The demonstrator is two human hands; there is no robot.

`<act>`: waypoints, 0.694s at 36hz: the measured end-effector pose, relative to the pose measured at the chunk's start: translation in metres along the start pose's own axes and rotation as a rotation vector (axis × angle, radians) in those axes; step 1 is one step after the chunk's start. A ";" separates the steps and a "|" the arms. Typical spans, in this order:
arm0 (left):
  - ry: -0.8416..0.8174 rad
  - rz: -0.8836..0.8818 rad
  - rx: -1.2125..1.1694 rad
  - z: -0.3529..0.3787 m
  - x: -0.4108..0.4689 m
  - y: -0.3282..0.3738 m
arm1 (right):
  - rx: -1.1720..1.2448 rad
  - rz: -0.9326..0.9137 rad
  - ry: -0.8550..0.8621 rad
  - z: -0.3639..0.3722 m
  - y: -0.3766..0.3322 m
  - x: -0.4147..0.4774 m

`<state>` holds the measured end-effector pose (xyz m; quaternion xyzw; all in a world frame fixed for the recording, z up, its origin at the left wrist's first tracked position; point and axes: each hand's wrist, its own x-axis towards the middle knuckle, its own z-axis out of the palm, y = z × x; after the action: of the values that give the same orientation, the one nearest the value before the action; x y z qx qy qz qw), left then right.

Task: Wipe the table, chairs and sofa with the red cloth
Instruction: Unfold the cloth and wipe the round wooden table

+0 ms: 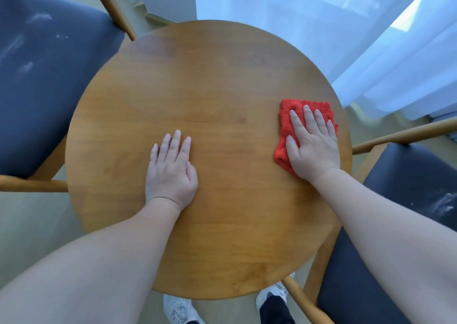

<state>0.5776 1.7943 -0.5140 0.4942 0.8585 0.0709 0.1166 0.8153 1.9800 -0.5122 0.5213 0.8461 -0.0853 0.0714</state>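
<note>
Red cloth [286, 135] pressed flat at right edge of round table [197, 88] under right hand [312, 145], fingers straight, slightly spread. Left hand [171, 170] laid flat mid-table, fingers together. Unwiped surface judged leftward of cloth.

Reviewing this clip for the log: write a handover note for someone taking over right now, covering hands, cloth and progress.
The right hand lies flat, fingers straight, pressing the red cloth onto the round table near its right edge.
The left hand rests flat on the bare wood, holding nothing.
Table wiping is under way; how much is done cannot be told.
The left chair and the right chair show pale smudges on their dark seats, still to wipe.
Sofa not in view.
</note>
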 end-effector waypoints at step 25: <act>-0.040 -0.103 0.023 -0.001 0.002 0.003 | -0.006 0.235 0.014 -0.013 0.020 0.045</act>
<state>0.5787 1.7976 -0.5122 0.4522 0.8810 0.0451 0.1317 0.8121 2.0311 -0.5100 0.6174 0.7797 -0.0702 0.0767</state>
